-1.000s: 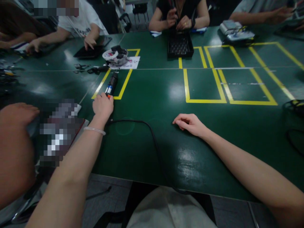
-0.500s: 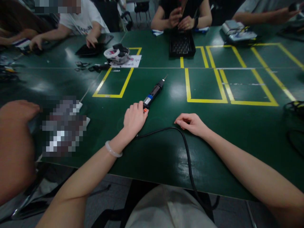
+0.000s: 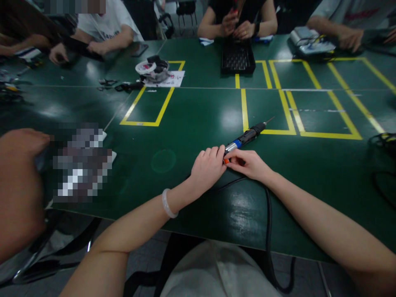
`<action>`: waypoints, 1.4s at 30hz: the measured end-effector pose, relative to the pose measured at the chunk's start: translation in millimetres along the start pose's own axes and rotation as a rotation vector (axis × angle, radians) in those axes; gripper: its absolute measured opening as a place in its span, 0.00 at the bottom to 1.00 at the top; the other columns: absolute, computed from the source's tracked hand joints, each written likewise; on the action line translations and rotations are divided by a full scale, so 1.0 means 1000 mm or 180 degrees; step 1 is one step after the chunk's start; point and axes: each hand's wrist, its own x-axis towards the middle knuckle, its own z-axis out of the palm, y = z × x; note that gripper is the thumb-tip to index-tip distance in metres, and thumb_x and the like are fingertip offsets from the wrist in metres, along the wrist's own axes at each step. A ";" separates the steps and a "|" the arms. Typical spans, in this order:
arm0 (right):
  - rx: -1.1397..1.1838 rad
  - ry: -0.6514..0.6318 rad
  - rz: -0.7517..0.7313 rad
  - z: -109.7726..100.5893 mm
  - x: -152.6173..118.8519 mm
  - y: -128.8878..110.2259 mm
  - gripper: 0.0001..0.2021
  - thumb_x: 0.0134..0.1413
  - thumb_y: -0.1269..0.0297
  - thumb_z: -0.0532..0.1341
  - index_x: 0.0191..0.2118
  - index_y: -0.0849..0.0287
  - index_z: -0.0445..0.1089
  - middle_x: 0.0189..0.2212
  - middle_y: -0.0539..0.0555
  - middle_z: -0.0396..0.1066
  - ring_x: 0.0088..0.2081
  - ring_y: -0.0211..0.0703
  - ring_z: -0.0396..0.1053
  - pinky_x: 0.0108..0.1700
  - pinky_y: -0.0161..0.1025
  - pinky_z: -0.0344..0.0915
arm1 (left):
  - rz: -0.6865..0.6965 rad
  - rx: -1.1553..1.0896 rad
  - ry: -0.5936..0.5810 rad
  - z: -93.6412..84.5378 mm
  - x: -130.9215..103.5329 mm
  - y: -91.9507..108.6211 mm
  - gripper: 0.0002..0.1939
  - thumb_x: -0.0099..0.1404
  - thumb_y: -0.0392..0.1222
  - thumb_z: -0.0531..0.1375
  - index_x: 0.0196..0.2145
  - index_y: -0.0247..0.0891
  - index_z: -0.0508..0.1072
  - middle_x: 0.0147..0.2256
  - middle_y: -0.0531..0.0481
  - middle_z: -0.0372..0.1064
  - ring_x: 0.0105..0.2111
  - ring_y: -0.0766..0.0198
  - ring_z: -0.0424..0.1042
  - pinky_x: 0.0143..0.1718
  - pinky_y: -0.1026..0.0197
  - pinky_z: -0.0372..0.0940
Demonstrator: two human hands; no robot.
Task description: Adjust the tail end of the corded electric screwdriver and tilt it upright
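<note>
My left hand (image 3: 208, 168) is wrapped round the rear of an electric screwdriver (image 3: 244, 139), a black tool with a silver and blue band. Its thin bit points up and to the right, over the yellow tape. My right hand (image 3: 252, 164) touches the tool's rear end, its thumb and index finger closed at a small orange part (image 3: 226, 161). A black cable (image 3: 268, 222) runs below the hands and over the table's front edge.
Yellow tape outlines (image 3: 269, 132) mark the green table (image 3: 192, 107). Across it are a black tray (image 3: 237, 57), a tape roll (image 3: 146, 67), a device with wires (image 3: 312, 43) and several people's hands. Another person's arm (image 3: 20, 185) rests at the left, near a pixelated object.
The screwdriver has moved right and nearer with my left hand. My right hand now meets it at the orange part. The cable has shifted right. Across the table, people's hands have moved.
</note>
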 end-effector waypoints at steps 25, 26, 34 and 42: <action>0.1693 -0.0015 0.0954 0.000 0.001 -0.002 0.14 0.58 0.56 0.68 0.40 0.59 0.67 0.16 0.42 0.67 0.14 0.34 0.66 0.17 0.29 0.58 | 0.0070 0.0002 0.0090 0.005 -0.005 -0.007 0.34 0.71 0.54 0.60 0.66 0.31 0.60 0.51 0.40 0.69 0.48 0.52 0.69 0.45 0.54 0.63; 0.1603 -0.0039 0.0904 0.001 0.000 -0.001 0.13 0.58 0.56 0.67 0.40 0.59 0.66 0.17 0.42 0.67 0.15 0.34 0.66 0.18 0.30 0.59 | 0.0069 0.0006 0.0071 0.005 -0.004 -0.008 0.35 0.71 0.56 0.60 0.66 0.32 0.60 0.51 0.40 0.69 0.48 0.52 0.69 0.45 0.54 0.63; -0.0410 -0.0375 -0.0151 -0.005 -0.001 -0.003 0.03 0.59 0.65 0.63 0.38 0.58 0.73 0.22 0.47 0.68 0.23 0.34 0.63 0.28 0.33 0.58 | 0.0125 -0.0050 -0.0050 0.002 -0.002 -0.009 0.42 0.66 0.61 0.63 0.66 0.30 0.58 0.53 0.37 0.68 0.49 0.51 0.69 0.45 0.54 0.63; 0.0022 -0.0220 -0.0034 -0.005 -0.001 -0.003 0.12 0.64 0.57 0.61 0.35 0.60 0.76 0.24 0.52 0.73 0.23 0.36 0.65 0.27 0.34 0.58 | 0.0103 -0.0107 0.0016 0.004 -0.004 -0.007 0.36 0.74 0.60 0.53 0.67 0.29 0.58 0.53 0.36 0.68 0.49 0.51 0.69 0.45 0.53 0.63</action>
